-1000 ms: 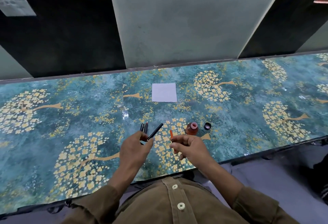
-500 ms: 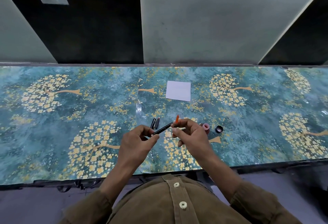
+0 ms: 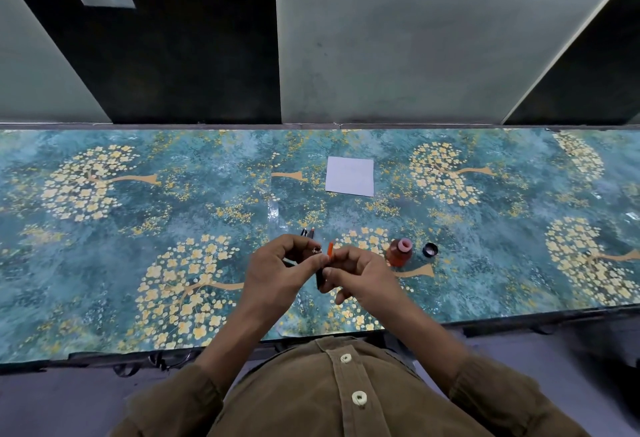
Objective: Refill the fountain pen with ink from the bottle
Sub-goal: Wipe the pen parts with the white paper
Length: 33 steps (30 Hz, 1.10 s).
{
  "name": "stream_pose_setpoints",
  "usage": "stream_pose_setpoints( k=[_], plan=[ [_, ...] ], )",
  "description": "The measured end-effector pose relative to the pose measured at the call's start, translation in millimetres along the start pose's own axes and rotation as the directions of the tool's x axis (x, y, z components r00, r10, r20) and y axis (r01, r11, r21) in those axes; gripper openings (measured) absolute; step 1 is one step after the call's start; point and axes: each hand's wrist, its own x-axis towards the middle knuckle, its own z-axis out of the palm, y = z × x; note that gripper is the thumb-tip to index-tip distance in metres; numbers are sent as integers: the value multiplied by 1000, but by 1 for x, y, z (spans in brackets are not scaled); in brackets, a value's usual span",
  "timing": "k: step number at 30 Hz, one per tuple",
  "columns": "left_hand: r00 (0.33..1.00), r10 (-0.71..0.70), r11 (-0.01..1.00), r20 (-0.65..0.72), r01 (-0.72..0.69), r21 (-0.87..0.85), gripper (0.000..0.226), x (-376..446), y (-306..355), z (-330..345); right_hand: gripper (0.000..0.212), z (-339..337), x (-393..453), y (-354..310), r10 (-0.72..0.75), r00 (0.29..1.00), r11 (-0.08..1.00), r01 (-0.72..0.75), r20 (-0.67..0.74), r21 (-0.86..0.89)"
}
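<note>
My left hand [image 3: 278, 272] and my right hand [image 3: 360, 275] meet above the table's near middle. The left fingers pinch a black pen part [image 3: 317, 250] with a metal ring at its end. The right hand grips a thin orange-tipped piece [image 3: 330, 249] that sticks up from its fingers, and a dark pen section [image 3: 319, 279] shows below the two thumbs. An open red ink bottle [image 3: 400, 252] stands just right of the right hand. Its black cap [image 3: 430, 249] lies beside it. Two more pen parts [image 3: 308, 233] lie behind the left hand.
A white square of paper [image 3: 350, 176] lies further back on the teal flower-patterned table [image 3: 138, 228]. A wall with dark and pale panels rises right behind the table. The table's front edge runs just before my brown shirt.
The black pen part in my left hand has turned from pointing up-right to end-on. Both hands have drawn close together, fingertips touching. The view shifted, uncovering the bottle.
</note>
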Motion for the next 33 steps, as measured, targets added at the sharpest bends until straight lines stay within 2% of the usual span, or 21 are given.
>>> stream_pose_setpoints(
  k=[9, 13, 15, 18, 21, 24, 28, 33],
  plan=[
    [999, -23, 997, 30, 25, -76, 10, -2, -7, 4, 15, -3, -3, -3, 28, 999, 999, -27, -37, 43],
    [1000, -17, 999, 22, 18, -35, 10, -2, -12, 4, 15, -5, -3, -2, 40, 997, 999, -37, -63, 39],
    [1000, -21, 1000, 6, 21, 22, 9, 0, -17, 6, 13, -6, -3, 0, 47, 996, 999, -45, -76, 27],
    [998, -63, 976, -25, 67, 209, 11, 9, -34, 12, 13, -9, -2, 2, 71, 991, 997, -67, -113, 44],
    [997, -73, 882, -2, 66, 467, 17, 25, -56, 21, 17, -11, -2, 4, 96, 987, 994, -89, -130, 58],
    [997, -68, 784, 46, 24, 620, 21, 40, -72, 33, 17, -12, -2, 5, 108, 985, 993, -101, -132, 60],
    [992, -75, 700, 101, -19, 714, 26, 50, -85, 42, 16, -17, 0, 5, 115, 980, 992, -105, -160, 67],
    [995, -70, 736, 67, 6, 677, 30, 52, -83, 41, 12, -27, 7, 4, 119, 975, 993, -114, -190, 39]
  ],
)
